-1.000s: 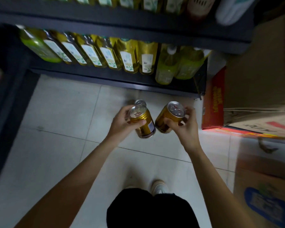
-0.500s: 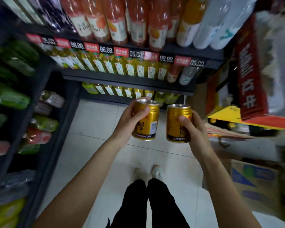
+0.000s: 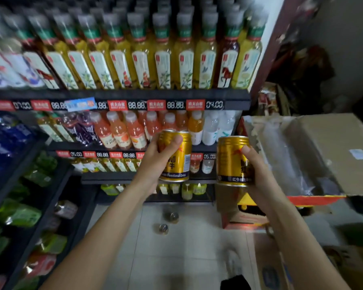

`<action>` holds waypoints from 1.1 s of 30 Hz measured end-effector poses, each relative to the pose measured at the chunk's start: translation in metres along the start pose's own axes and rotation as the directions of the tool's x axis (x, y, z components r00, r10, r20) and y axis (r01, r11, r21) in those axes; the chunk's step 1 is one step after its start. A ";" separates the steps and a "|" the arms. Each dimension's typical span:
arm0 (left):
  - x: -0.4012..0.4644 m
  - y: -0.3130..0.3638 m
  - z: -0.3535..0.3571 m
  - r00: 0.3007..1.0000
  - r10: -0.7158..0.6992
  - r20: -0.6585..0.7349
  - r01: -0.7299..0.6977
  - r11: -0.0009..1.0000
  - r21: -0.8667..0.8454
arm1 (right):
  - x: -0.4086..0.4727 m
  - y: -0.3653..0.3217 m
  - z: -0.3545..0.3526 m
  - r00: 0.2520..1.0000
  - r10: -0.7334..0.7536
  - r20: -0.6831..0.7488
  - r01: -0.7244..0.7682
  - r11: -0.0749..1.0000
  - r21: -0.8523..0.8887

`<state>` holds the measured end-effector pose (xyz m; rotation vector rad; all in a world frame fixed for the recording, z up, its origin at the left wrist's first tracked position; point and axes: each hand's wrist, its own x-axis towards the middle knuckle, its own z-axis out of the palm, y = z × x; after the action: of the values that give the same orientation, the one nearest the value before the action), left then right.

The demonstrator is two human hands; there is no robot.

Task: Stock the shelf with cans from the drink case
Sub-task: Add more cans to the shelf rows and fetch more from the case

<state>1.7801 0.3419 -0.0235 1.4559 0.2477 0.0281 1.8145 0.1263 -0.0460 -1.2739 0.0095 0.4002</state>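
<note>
Head view shows your left hand wrapped around one gold can, held upright. Your right hand grips a second gold can, just beside the first, not touching. Behind both hands stands the shelf full of bottles. Right of your right hand sits a torn cardboard box. Below your hands, two more cans stand on the tiled floor.
</note>
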 end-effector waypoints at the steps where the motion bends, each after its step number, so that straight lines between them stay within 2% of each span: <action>1: 0.008 0.010 0.008 1.000 0.022 0.005 -0.022 1.000 -0.009 | 0.005 -0.016 -0.005 1.000 -0.020 0.009 0.020 1.000 0.004; 6: 0.045 0.056 0.059 0.971 0.236 0.034 -0.236 0.972 -0.010 | 0.038 -0.102 -0.035 0.980 -0.197 0.033 0.198 0.980 -0.034; 10: 0.070 0.094 0.104 0.906 0.421 -0.037 -0.419 0.906 0.060 | 0.066 -0.180 -0.057 0.929 -0.355 0.105 0.362 0.930 -0.062; 14: 0.095 0.147 0.145 0.810 0.574 -0.120 -0.555 0.816 0.159 | 0.094 -0.251 -0.078 0.862 -0.476 0.175 0.495 0.864 -0.089; 19: 0.121 0.214 0.192 0.667 0.732 -0.137 -0.680 0.673 0.290 | 0.139 -0.324 -0.091 0.756 -0.624 0.197 0.648 0.755 -0.098; 24: 0.146 0.252 0.222 0.557 0.803 -0.212 -0.689 0.589 0.422 | 0.216 -0.379 -0.089 0.669 -0.714 0.204 0.742 0.655 -0.141; 33: 0.188 0.270 0.237 0.449 0.846 -0.286 -0.475 0.498 0.726 | 0.351 -0.412 -0.048 0.688 -0.675 0.267 0.725 0.653 -0.220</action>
<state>2.0426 0.1739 0.2362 2.0238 0.1582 1.2842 2.2734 0.0860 0.2419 -1.4393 -0.7075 -0.1945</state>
